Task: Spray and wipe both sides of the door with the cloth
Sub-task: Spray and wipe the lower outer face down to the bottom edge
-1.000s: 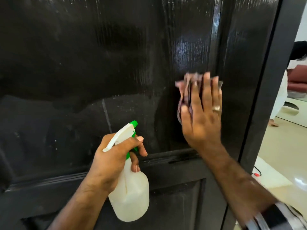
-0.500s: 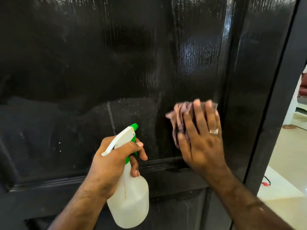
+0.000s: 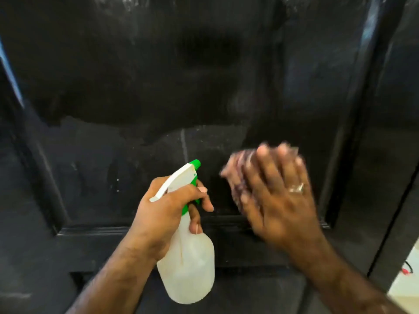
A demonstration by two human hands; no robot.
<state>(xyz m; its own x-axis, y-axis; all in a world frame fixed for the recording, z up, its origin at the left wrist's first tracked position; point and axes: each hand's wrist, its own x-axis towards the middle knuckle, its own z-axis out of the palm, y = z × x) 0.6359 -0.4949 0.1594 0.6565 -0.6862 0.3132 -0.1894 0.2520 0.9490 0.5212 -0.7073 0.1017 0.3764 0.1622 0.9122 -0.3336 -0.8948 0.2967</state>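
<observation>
While the left hand (image 3: 169, 208) grips the spray bottle (image 3: 188, 264) nearest the viewer, the right hand (image 3: 277, 200), fingers flat, presses the cloth (image 3: 237, 171) on the door (image 3: 158, 87); unwiped hazy panel lies to its left.

Home interior: black panelled door (image 3: 158, 75) in doorway, pale tiled floor (image 3: 401, 288) beyond at right.

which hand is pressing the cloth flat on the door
The right hand, straight fingers pressing the pinkish cloth on the black door; the left hand grips the white spray bottle.
</observation>
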